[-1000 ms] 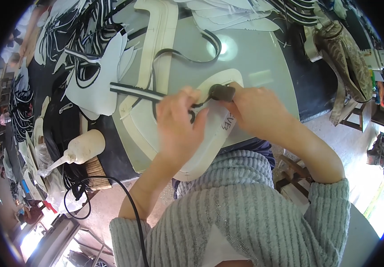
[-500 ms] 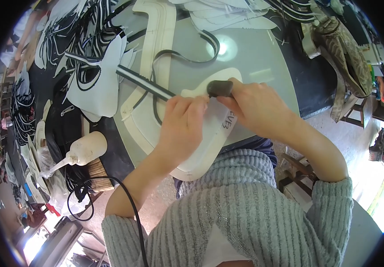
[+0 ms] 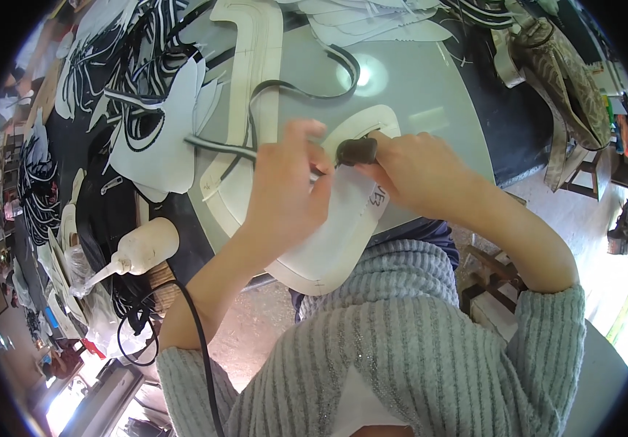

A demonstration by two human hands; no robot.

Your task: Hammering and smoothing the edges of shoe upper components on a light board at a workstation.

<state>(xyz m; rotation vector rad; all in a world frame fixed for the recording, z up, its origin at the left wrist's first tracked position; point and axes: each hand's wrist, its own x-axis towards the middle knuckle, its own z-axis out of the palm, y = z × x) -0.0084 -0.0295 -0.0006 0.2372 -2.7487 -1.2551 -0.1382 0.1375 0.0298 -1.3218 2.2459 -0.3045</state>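
Observation:
My left hand (image 3: 285, 186) is closed, thumb and fingers bent round a black-and-white striped strip (image 3: 219, 146) that runs out to the left; its gripped part is mostly hidden. Between the fingers of my right hand (image 3: 420, 171) is a short, dark, rounded tool (image 3: 358, 151), whose exact kind does not show. The tool's end hangs over a white panel (image 3: 336, 233) framed by a curved cream template (image 3: 314, 283). Part of the template lies under both hands, with dark handwriting showing beside the right one.
A glossy grey board (image 3: 430, 95) covers the dark table. White cut pieces (image 3: 157, 146) and striped strips (image 3: 146, 58) lie left. A white squeeze bottle (image 3: 146, 246) rests near a black cable (image 3: 199, 320). A patterned bag (image 3: 562, 80) sits at right.
My left hand has lifted slightly and moved a little left, its fingers rising. The strip's free end has dropped and bends more. The dark tool has turned and shifted slightly in my right hand.

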